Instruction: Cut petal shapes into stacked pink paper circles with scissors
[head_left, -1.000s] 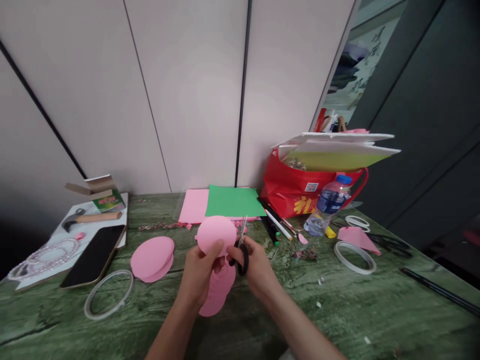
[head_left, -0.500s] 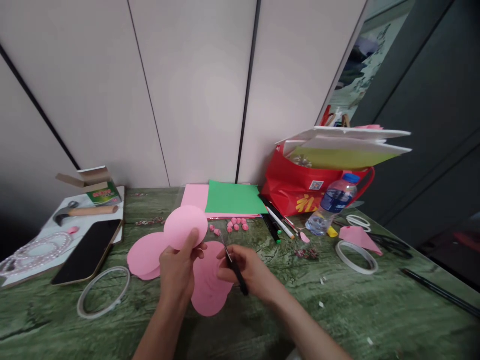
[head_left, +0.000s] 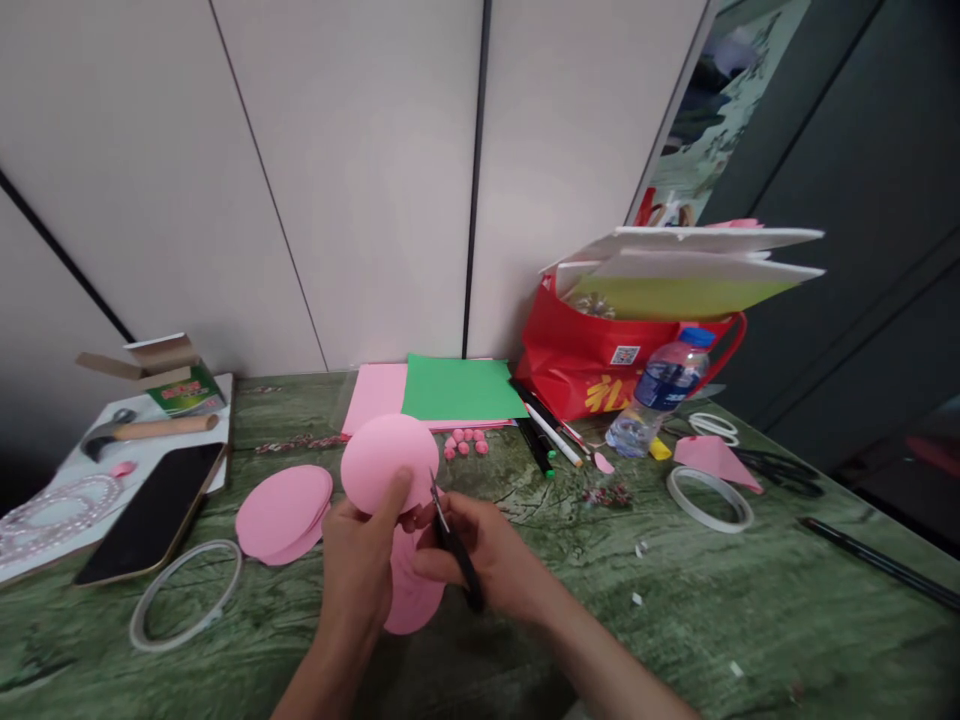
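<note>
A round pink paper disc (head_left: 384,455) is pinched upright in my left hand (head_left: 365,545), thumb on its face. My right hand (head_left: 487,550) grips black-handled scissors (head_left: 459,560), with the blades pointing up at the disc's right edge. Whether the blades touch the paper, I cannot tell. Below my hands lie more pink paper rounds (head_left: 414,600), partly covered by my fingers. Left of my left hand rests a stack of pink discs (head_left: 285,512). Small pink balls (head_left: 466,440) sit in a cluster beyond my hands.
Green and pink sheets (head_left: 465,388) lie by the wall. Right are pens (head_left: 551,435), a red bag (head_left: 562,350), a water bottle (head_left: 660,390) and a tape roll (head_left: 709,498). Left are another tape roll (head_left: 142,610), a phone (head_left: 154,510) and a hammer (head_left: 165,427).
The scissors in my right hand and the disc in my left have come together, the blades now at the disc's edge. The view has shifted slightly.
</note>
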